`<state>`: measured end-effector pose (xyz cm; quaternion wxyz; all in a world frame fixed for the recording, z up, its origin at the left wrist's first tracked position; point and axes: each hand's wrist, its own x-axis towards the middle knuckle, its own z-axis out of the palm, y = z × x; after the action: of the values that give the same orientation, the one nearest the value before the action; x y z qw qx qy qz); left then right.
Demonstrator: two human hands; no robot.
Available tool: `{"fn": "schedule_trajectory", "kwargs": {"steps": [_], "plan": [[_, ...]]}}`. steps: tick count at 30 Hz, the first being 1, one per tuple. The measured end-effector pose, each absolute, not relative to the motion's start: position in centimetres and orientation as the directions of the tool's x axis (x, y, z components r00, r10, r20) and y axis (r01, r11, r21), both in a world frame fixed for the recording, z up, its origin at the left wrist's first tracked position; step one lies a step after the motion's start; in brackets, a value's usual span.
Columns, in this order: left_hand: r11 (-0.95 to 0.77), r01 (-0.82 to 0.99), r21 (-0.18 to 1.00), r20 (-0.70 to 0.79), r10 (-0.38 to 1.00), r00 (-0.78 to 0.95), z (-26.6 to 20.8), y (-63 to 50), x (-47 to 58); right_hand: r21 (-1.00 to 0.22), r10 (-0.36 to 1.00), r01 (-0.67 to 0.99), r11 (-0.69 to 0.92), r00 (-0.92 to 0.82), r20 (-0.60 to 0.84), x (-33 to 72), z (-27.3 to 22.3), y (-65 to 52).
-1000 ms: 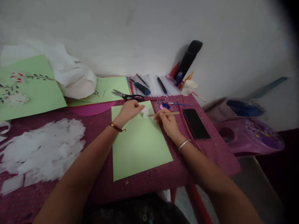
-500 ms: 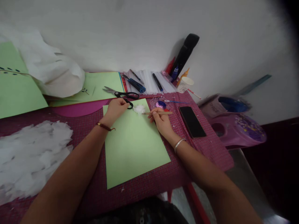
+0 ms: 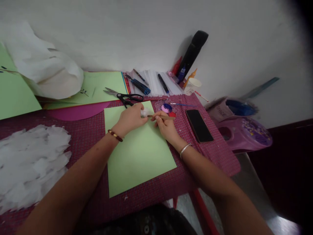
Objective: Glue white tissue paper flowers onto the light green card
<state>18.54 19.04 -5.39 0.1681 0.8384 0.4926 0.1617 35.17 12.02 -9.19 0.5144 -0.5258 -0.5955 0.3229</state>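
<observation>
On the upper part of a light green sheet (image 3: 139, 160) sits a white fluffy tuft (image 3: 144, 112) that looks like cotton. My left hand (image 3: 132, 119) is closed around its left side, thumb and fingers touching it. My right hand (image 3: 165, 125) pinches a thin light-brown wooden stick (image 3: 166, 117), its left end at the tuft. The stick's exact kind is unclear. Just beyond my left hand lie black-handled scissors (image 3: 124, 96), with one handle loop partly hidden. Near my right fingers is a palette with purple, pink and red paint (image 3: 167, 108).
A black phone (image 3: 199, 126) lies right of the sheet. Behind are a blue cutter (image 3: 138, 85), a black marker (image 3: 163, 83) and a paper cup (image 3: 194, 83). Many white scraps (image 3: 31, 166) spread at left. A pink bin (image 3: 244, 133) stands beyond the table's right edge.
My left hand has moved right and nearer, from the scissors' handle loop to the white tuft. My right hand stays by the tuft with the stick. The view has shifted slightly.
</observation>
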Motion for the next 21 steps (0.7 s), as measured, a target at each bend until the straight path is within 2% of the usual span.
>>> {"fn": "schedule_trajectory", "kwargs": {"steps": [3,13,21], "plan": [[-0.493,0.78,0.385,0.149,0.867,0.475,-5.5,18.8,19.3,-0.929,0.958,0.278,0.244,0.079,0.276,35.2,-9.3,12.0],[-0.508,0.789,0.344,0.116,0.857,0.501,-5.6,19.7,19.9,-0.917,0.948,0.282,0.281,0.068,0.311,35.3,-9.5,12.1],[-0.497,0.781,0.377,0.137,0.864,0.484,-5.9,20.2,20.2,-0.937,0.927,0.196,0.289,0.188,0.326,35.7,-8.0,11.0]]}}
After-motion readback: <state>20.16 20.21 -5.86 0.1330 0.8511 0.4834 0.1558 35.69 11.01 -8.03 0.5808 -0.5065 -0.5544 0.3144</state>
